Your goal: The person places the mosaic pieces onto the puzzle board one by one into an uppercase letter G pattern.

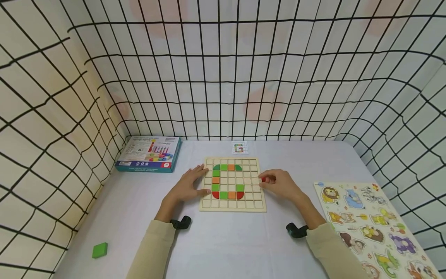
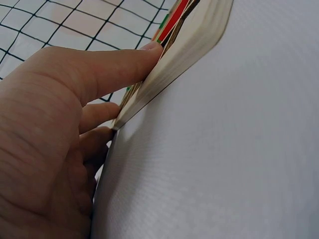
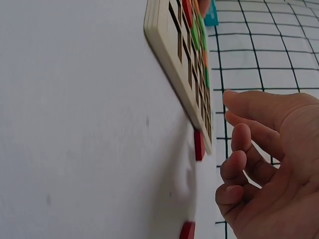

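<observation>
A wooden grid board (image 1: 230,207) lies on the white table, with green, orange and red pieces set in a ring open on its right side. My left hand (image 1: 189,185) rests at the board's left edge, thumb and fingers spread and touching its rim. Over the table by the right edge hovers my right hand (image 1: 280,184), fingers loosely bent. Nothing shows between its fingertips in the right wrist view. Below it, one red piece (image 3: 199,145) lies against the board's side, and a second red piece (image 3: 187,230) lies farther off.
Behind the board is a small pattern card (image 1: 240,147). A boxed game (image 1: 150,154) sits at the back left, and a green block (image 1: 100,250) at the front left. An animal picture board (image 1: 369,224) covers the right side. Black netting (image 1: 230,81) surrounds the table.
</observation>
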The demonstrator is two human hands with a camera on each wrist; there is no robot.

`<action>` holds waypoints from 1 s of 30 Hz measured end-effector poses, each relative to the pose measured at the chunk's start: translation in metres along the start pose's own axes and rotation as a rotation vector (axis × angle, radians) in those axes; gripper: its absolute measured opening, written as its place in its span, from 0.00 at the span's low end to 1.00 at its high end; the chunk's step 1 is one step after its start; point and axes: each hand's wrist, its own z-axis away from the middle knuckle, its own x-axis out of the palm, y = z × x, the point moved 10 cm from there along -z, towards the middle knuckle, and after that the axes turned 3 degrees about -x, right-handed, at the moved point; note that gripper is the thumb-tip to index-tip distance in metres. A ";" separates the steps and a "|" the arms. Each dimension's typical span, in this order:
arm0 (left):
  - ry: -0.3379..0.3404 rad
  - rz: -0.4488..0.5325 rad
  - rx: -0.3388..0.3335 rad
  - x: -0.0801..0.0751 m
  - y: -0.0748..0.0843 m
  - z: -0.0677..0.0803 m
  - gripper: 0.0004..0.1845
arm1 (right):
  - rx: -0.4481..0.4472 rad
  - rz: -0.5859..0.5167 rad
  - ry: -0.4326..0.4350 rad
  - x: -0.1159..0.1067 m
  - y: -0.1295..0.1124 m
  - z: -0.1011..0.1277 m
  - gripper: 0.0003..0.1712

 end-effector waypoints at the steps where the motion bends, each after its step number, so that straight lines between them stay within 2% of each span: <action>1: 0.000 0.000 0.000 0.000 0.000 0.000 0.47 | 0.001 0.009 0.004 -0.002 0.003 0.000 0.14; 9: -0.003 0.001 -0.001 0.002 -0.003 0.000 0.47 | -0.006 0.057 0.007 -0.009 0.014 0.001 0.14; 18: 0.004 0.000 -0.005 0.001 -0.002 0.000 0.47 | 0.015 0.111 -0.031 -0.001 0.020 -0.007 0.25; 27: 0.004 0.001 -0.016 0.001 0.000 0.000 0.47 | 0.048 0.148 -0.019 -0.005 0.022 -0.005 0.11; 30: 0.003 0.005 -0.013 0.000 -0.001 0.000 0.47 | 0.054 0.150 -0.017 -0.006 0.025 -0.004 0.14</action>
